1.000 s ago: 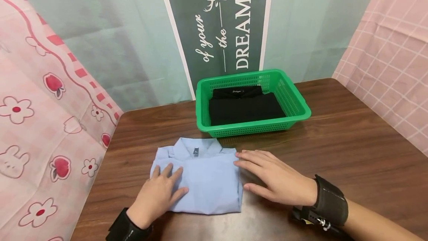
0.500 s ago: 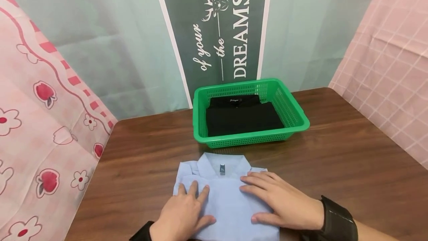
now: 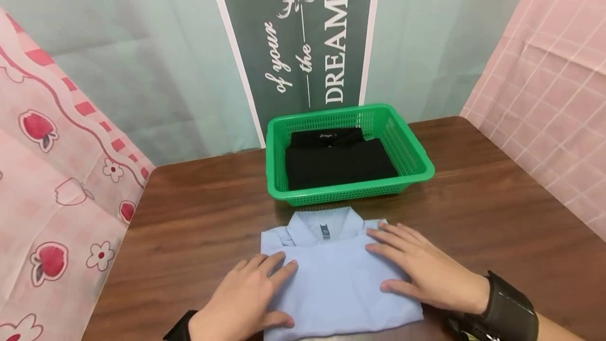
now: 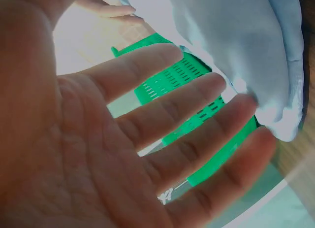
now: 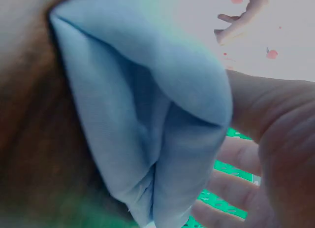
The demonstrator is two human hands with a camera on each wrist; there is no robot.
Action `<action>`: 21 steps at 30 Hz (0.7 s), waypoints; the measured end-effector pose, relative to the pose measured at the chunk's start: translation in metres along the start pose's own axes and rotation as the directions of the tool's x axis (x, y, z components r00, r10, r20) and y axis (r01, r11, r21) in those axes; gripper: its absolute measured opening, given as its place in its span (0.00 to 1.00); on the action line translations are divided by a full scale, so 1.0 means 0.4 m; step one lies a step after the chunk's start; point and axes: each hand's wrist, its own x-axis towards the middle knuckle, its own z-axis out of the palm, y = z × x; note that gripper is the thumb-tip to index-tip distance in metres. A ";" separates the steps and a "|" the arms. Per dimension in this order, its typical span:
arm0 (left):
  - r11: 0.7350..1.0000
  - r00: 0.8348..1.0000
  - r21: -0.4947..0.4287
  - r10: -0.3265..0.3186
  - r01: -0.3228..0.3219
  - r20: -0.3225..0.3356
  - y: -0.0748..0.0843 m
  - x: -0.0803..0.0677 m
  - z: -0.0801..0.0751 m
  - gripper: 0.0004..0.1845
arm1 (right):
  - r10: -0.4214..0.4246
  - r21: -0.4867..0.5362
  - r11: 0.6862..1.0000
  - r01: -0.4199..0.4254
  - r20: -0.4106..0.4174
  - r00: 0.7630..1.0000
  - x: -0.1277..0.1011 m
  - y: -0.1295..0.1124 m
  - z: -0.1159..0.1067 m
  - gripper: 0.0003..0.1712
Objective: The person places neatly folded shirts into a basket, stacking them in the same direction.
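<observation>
A folded light-blue collared shirt [image 3: 338, 283] lies on the table, its collar pointing at the basket. At its left edge is my left hand [image 3: 246, 296], fingertips touching the cloth. The left wrist view shows that hand's fingers [image 4: 170, 110] straight and spread, with the shirt [image 4: 236, 46] past their tips. My right hand [image 3: 426, 267] touches the shirt's upper right side with extended fingers. In the right wrist view the folded layers of the shirt's side [image 5: 147, 105] stand in front of part of the right hand [image 5: 266, 144].
A green plastic basket [image 3: 350, 192] stands behind the shirt, holding a folded black garment [image 3: 338, 164]. The brown wooden table [image 3: 189, 214] extends to both sides. Printed cloths hang at the back and sides. Both wrists wear black straps [image 3: 511, 304].
The shirt has moved right with my hands, so it lies more squarely in front of the basket. The left fingers have shifted from its top to its left edge. The head view has shifted slightly.
</observation>
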 end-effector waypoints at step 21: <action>0.999 0.998 -0.027 -0.016 0.018 0.066 -0.028 0.011 0.023 0.56 | 0.023 0.080 0.996 -0.032 0.109 0.994 -0.044 -0.004 0.003 0.47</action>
